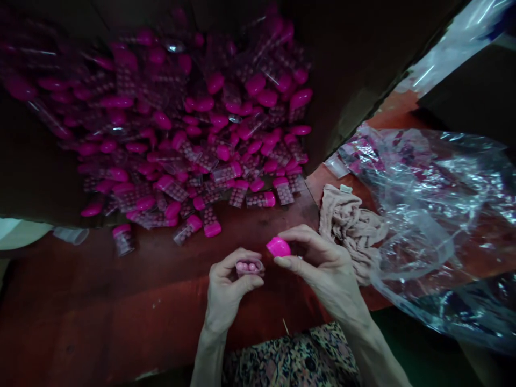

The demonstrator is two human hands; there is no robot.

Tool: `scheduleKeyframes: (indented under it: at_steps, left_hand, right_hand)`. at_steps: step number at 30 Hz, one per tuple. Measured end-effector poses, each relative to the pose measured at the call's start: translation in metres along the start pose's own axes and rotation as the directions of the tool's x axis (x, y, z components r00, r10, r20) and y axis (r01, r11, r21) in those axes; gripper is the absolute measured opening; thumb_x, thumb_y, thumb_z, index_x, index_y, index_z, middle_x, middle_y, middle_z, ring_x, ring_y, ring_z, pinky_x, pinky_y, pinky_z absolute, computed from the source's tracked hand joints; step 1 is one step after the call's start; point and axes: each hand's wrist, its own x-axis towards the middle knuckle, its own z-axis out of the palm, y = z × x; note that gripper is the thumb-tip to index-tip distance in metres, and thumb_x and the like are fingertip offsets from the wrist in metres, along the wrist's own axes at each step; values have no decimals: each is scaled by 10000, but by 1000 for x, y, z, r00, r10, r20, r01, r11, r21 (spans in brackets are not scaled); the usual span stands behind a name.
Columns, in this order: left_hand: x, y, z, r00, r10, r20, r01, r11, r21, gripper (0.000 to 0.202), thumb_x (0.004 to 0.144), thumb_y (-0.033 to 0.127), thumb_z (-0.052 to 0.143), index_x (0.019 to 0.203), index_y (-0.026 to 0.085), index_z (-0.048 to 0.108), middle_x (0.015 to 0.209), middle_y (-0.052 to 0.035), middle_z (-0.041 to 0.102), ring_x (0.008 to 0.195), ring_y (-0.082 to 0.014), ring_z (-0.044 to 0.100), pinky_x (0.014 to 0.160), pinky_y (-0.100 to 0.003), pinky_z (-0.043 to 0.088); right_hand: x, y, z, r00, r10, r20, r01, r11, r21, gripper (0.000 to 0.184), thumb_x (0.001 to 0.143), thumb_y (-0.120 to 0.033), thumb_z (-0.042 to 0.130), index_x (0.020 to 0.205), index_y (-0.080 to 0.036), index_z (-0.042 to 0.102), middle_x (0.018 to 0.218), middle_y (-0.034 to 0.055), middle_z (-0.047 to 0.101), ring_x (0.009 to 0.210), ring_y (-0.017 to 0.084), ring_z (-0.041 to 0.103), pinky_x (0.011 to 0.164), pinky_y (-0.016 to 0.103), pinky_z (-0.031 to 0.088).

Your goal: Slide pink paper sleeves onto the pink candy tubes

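My left hand (229, 282) is wrapped round a small clear container (249, 267) whose open mouth faces up toward me. Pink balls show inside its rim; the rest of it is hidden by my fingers. Just to the right, my right hand (322, 263) pinches a bright pink cap (279, 247) between thumb and fingers. Cap and container are apart, with a short gap between them. Beyond my hands lies a big pile of capped clear containers (212, 172) with pink balls in them.
A cardboard box (350, 91) surrounds the pile, open toward me. On the red table (105, 301), a crumpled beige cloth (350, 220) and clear plastic bags (439, 215) lie to the right. One capped container (123, 240) and an empty-looking clear cup (71, 235) lie at the left.
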Motion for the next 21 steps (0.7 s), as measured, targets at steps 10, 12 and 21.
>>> scheduleKeyframes:
  at_steps: [10,12,21]
  left_hand:
    - [-4,14,13,999,-26,38,16,970,242,74,634,160,697,698,195,685,594,36,487,548,-102,402,532,-204,375]
    - [-2,18,17,998,-12,58,-6,957,291,76,631,151,705,689,194,682,591,39,478,548,-101,401,528,-200,361]
    - [-1,13,16,991,-46,122,16,971,240,44,671,217,698,690,191,667,581,44,453,539,-93,367,515,-193,338]
  right_hand:
    - [-12,-9,7,989,-141,36,145,976,-162,287,790,-129,640,1020,-292,694,830,14,617,754,141,603,614,254,519]
    - [-15,-10,7,980,-193,-49,179,960,-214,331,786,-115,640,1044,-318,681,851,13,625,775,147,602,628,260,526]
    - [-11,-10,0,991,-114,77,125,980,-155,246,813,-160,618,1005,-291,697,815,12,639,744,146,624,618,260,530]
